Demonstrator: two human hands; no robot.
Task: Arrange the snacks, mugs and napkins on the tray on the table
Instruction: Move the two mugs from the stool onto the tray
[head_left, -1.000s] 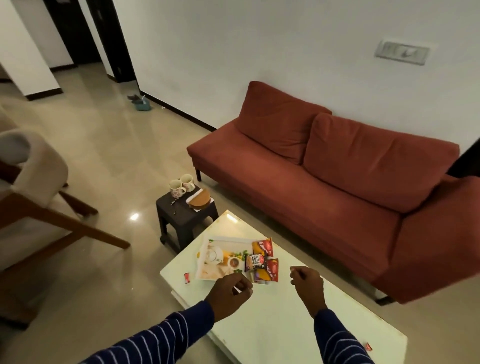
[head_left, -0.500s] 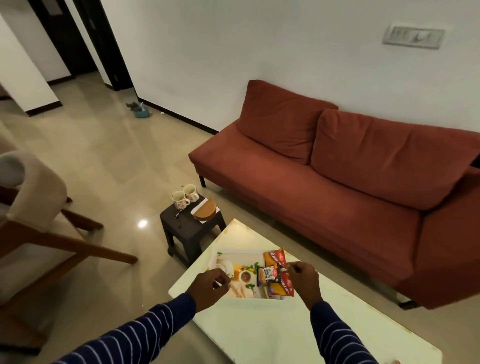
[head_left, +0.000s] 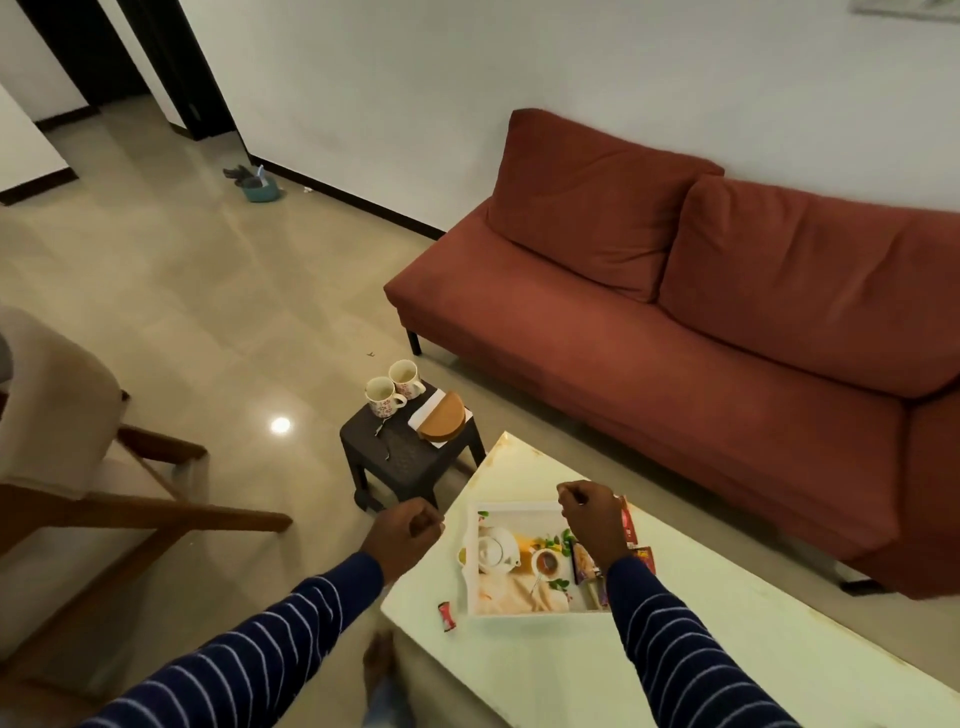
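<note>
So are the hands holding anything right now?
It cannot be told for sure. Both the left hand and the right hand are curled into loose fists above the tray, with nothing clearly showing in either.

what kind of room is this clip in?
Most likely a home living room: a rust-red sofa stands against the wall, a low white coffee table in front of it holds a printed serving tray, and a small dark side stool carries two floral mugs.
</note>
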